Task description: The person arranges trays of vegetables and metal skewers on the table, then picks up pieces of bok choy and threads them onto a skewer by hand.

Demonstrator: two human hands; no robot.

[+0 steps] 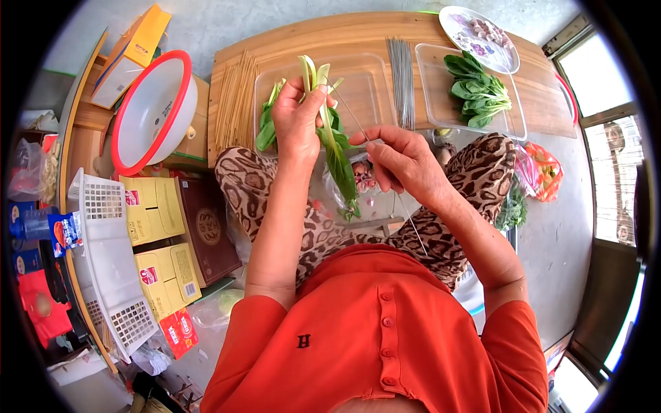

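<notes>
My left hand (301, 120) is closed around the pale stems of a leafy green (339, 168), its dark leaf hanging down over my lap. Between the fingers of my right hand (401, 158) is a thin metal skewer (413, 224), slanting up toward those stems. Its upper end meets the stems by my left fingertips; whether it pierces them I cannot tell. Under my left hand, more greens (266, 131) lie in a clear plastic tray (368, 69). To the right, a second clear tray (434, 82) holds a pile of leafy greens (478, 93).
Metal skewers (401, 82) lie between the trays, and bamboo skewers (237, 96) at the left of the wooden table (310, 38). A floral plate (458, 24) with meat pieces stands back right. A red-rimmed basin (148, 113), yellow boxes (155, 210) and a white basket (113, 251) are left.
</notes>
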